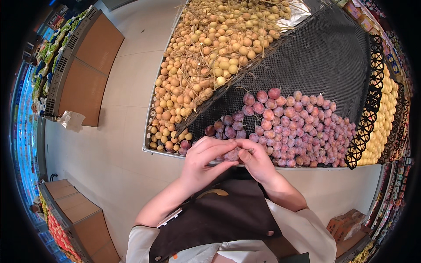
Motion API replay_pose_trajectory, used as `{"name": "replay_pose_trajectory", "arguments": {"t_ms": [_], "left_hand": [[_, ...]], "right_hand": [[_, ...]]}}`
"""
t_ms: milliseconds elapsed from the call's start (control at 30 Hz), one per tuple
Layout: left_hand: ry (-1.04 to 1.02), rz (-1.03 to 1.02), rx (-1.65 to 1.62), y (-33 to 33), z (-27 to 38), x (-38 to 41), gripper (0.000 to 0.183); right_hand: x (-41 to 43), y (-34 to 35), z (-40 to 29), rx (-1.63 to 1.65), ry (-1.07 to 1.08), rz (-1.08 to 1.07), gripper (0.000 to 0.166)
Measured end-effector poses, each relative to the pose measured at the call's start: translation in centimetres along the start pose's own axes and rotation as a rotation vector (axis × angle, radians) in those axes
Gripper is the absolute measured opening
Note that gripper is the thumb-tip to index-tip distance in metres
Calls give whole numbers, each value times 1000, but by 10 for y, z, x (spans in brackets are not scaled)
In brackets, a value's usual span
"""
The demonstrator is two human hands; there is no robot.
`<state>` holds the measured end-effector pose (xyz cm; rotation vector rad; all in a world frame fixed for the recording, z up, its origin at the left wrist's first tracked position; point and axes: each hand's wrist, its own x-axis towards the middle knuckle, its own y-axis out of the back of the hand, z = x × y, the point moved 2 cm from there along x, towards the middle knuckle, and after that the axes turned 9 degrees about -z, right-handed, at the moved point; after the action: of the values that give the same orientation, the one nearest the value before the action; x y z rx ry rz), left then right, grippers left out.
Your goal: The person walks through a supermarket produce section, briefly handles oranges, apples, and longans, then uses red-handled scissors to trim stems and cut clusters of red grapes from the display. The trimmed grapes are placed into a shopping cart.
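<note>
My left hand (205, 156) curls around a large red grape (232, 154) at the display's front edge, the thumb below it and the fingers above. My right hand (258, 161) meets it from the right, thumb and index finger against the same fruit. A short stem-like bit (251, 150) shows between the right thumb and index finger. Behind my hands, many purple-red grapes (296, 131) lie heaped on black mesh matting (315, 62). A smaller cluster (228, 126) sits just beyond my left fingers, partly hidden by them.
Longans on twigs (210, 46) fill the display's left side, behind a dark divider (230, 77). A black lattice divider (365, 125) separates the grapes from yellow fruit (380, 125). Brown produce stands (88, 49) are at left, across the tiled floor (131, 131). Cardboard boxes (347, 225) sit at lower right.
</note>
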<state>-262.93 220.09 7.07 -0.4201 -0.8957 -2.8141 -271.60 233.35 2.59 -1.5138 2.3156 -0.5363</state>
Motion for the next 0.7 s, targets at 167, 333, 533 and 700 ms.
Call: {"name": "replay_pose_trajectory", "arguments": {"t_ms": [167,333,533,700], "left_hand": [[-147,52,70,34,11,25,24],[97,332,102,91,-30,105,14],[32,-104,577,79,-100,171,19],[234,-487,583,73,-110,182,36]], "right_hand": [[-5,28,-13,-474,172,258,27],[-8,65,-10,-1434,149,395,38],[-17,68,2,-1324,110,340,36],[-14,63,4,-1329,91,313,39]]}}
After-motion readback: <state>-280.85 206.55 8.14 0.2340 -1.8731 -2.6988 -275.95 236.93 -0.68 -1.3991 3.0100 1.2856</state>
